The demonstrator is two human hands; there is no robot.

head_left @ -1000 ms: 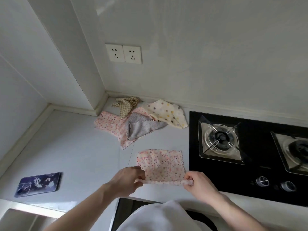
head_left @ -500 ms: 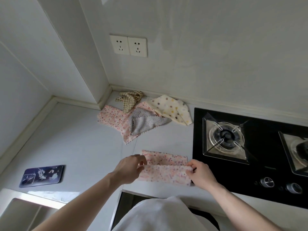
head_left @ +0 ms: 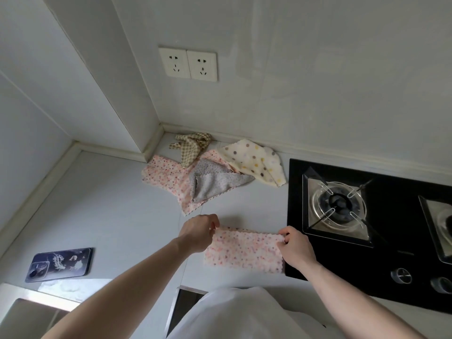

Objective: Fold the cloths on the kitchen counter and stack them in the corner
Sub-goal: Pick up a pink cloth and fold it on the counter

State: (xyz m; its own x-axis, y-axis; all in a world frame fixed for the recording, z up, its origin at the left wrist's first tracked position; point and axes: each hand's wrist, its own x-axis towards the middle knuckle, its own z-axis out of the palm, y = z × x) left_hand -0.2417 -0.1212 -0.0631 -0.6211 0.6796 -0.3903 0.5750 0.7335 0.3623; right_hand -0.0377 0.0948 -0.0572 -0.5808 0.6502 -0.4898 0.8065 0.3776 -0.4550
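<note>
Both hands pinch the far corners of the pink dotted fleece cloth [head_left: 244,250], left hand [head_left: 198,232] and right hand [head_left: 294,248], on the grey counter [head_left: 117,216] beside the black hob [head_left: 391,228]. Looks light and floppy, so corners are probably the best grip.

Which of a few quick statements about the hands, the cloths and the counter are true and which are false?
1. Both hands, left hand and right hand, pinch the pink dotted cloth. True.
2. That cloth lies fully spread out. False: it is folded into a strip.
3. A phone lies left of the hands. True.
4. The checked cloth sits on the stove. False: it lies near the wall corner.
</note>
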